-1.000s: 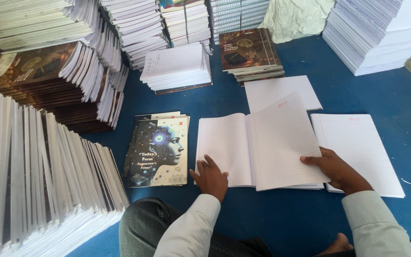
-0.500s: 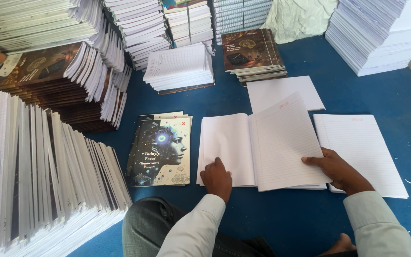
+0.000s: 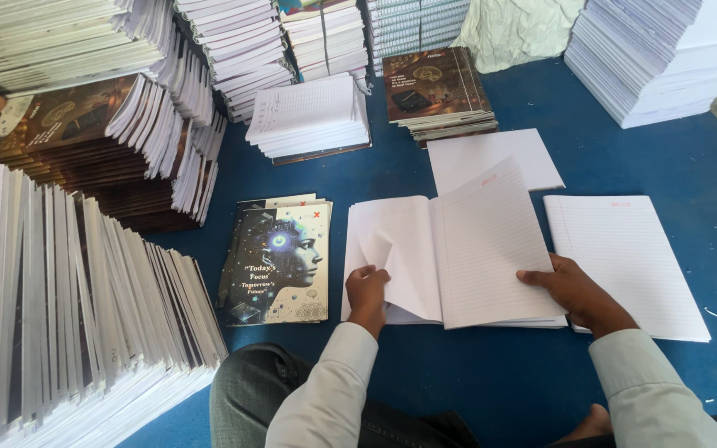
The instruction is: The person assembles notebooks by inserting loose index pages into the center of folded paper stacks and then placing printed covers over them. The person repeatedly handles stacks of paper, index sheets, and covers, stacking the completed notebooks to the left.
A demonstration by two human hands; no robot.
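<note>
Left hand (image 3: pixel 368 292) now lifts a page corner.
It has moved onto the open white ruled-paper notebook block (image 3: pixel 458 249), pinching 1 blank leaf; right hand (image 3: pixel 578 292) presses flat, fingers spread.

my left hand (image 3: pixel 368 292): fingertips tucked under a lifted blank sheet (image 3: pixel 392 249), unseen | my right hand (image 3: pixel 578 290): covers the ruled page's (image 3: pixel 491 245) lower corner | stacked notebooks (image 3: pixel 60 307) left of my left hand: cut by the frame edge | both my forearms: cut at the bottom
</note>
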